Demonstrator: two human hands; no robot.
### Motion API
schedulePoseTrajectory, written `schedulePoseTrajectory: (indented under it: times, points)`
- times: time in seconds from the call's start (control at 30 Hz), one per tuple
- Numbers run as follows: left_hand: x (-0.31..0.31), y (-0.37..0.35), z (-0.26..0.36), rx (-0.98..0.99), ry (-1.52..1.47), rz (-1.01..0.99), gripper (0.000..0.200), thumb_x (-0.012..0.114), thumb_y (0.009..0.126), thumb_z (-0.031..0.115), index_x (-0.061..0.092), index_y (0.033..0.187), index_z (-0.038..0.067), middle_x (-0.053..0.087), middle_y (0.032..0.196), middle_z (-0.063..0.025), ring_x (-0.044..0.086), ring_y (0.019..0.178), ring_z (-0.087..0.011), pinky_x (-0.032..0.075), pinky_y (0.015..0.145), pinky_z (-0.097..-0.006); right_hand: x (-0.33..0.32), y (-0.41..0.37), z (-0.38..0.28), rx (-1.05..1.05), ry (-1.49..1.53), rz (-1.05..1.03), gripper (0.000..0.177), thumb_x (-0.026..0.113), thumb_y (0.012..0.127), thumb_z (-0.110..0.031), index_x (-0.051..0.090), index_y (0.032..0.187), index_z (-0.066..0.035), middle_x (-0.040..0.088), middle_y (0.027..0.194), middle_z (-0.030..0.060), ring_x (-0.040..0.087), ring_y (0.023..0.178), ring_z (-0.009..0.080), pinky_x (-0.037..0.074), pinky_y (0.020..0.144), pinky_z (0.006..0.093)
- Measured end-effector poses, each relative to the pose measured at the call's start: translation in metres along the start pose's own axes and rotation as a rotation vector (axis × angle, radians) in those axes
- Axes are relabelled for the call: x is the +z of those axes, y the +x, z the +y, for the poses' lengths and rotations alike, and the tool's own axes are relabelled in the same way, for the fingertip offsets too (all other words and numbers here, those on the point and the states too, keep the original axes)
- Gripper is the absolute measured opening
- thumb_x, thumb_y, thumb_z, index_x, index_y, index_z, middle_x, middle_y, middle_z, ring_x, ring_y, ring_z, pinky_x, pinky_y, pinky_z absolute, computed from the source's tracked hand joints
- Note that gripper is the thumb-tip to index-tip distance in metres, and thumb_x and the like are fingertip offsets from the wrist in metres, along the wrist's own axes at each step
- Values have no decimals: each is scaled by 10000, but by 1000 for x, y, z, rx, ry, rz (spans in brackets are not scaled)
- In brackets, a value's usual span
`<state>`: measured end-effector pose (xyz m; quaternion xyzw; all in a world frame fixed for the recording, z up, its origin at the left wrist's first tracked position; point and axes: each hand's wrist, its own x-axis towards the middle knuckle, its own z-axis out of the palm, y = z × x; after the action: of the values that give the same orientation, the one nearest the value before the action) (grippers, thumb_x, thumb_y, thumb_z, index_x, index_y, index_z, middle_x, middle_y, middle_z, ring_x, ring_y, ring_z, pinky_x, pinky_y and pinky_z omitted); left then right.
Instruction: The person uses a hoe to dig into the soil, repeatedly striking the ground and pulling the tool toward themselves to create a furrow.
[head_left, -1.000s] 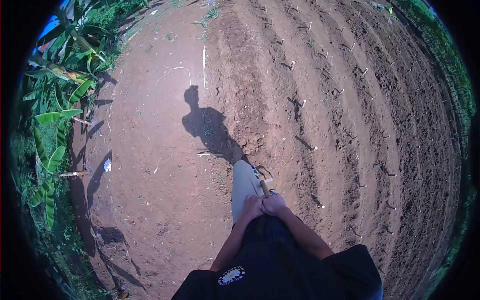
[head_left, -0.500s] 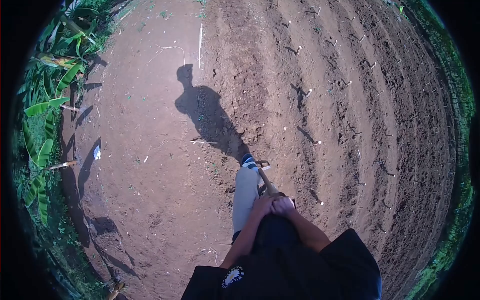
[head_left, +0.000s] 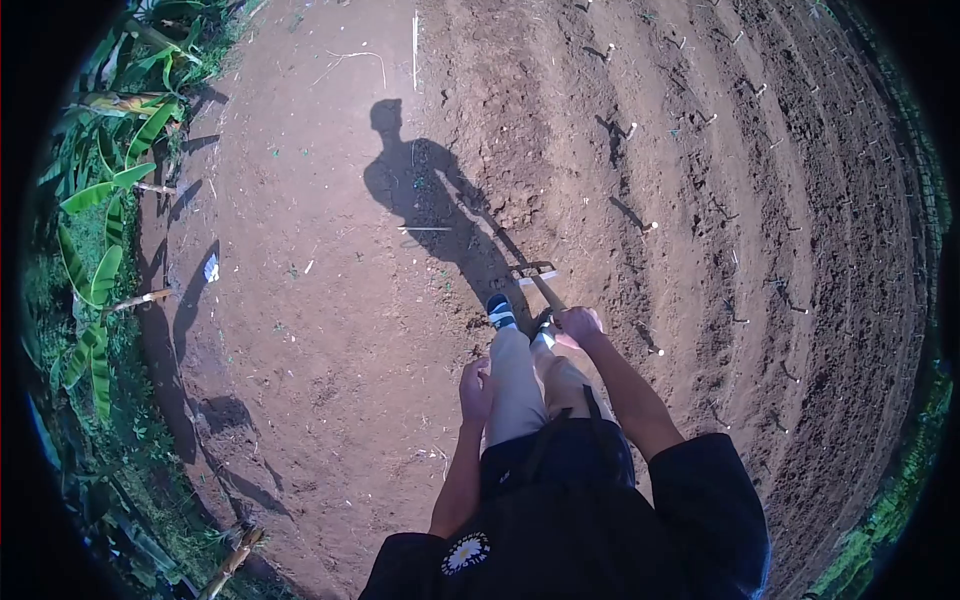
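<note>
My right hand is wrapped around the wooden handle of a long-handled hoe. Its wide, pale-edged head lies at ground level ahead of my feet, too small to make out in detail. Beside my left thigh, my left hand hangs away from the handle, its fingers curled with nothing visible in them. One shoe with white stripes stands on the soil left of the handle; the other foot is partly hidden by my right hand and the handle.
Furrowed soil with rows of short cut stakes lies to the right. Smoother bare ground spreads left, where banana plants line the edge. A thin pale stick and my shadow lie ahead.
My left hand has let go of the hoe handle and moved left to my thigh. The right hand and hoe have moved forward. The ground has shifted in view as I step.
</note>
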<state>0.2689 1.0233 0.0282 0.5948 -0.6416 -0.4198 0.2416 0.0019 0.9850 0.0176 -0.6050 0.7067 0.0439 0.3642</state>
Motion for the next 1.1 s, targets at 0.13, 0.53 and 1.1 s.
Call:
schedulePoseTrajectory:
  times: [0.13, 0.53, 1.1]
  points:
    - [-19, -23, -17, -3, 86, -38, 297, 434, 767, -10, 520, 1050, 17, 549, 929, -158, 553, 863, -255, 440, 740, -323, 6, 1, 4, -51, -34, 31, 383, 471, 720, -441, 658, 805, -117, 632, 795, 138, 617, 786, 274, 479, 713, 401]
    - [-18, -125, -106, -206, 4, -88, 457, 494, 800, 84, 347, 1233, 87, 586, 842, -125, 577, 669, -207, 465, 613, -323, 175, -93, -14, 153, -53, 94, 404, 500, 709, -452, 648, 855, -105, 634, 801, 132, 617, 780, 264, 481, 700, 373]
    - [-4, -369, -305, -788, 88, -209, 436, 536, 799, 123, 363, 1199, 107, 606, 840, -140, 616, 691, -215, 480, 600, -336, 493, -147, 62, 79, -21, -274, 413, 512, 744, -433, 543, 969, -88, 608, 877, 147, 574, 872, 306, 382, 823, 465]
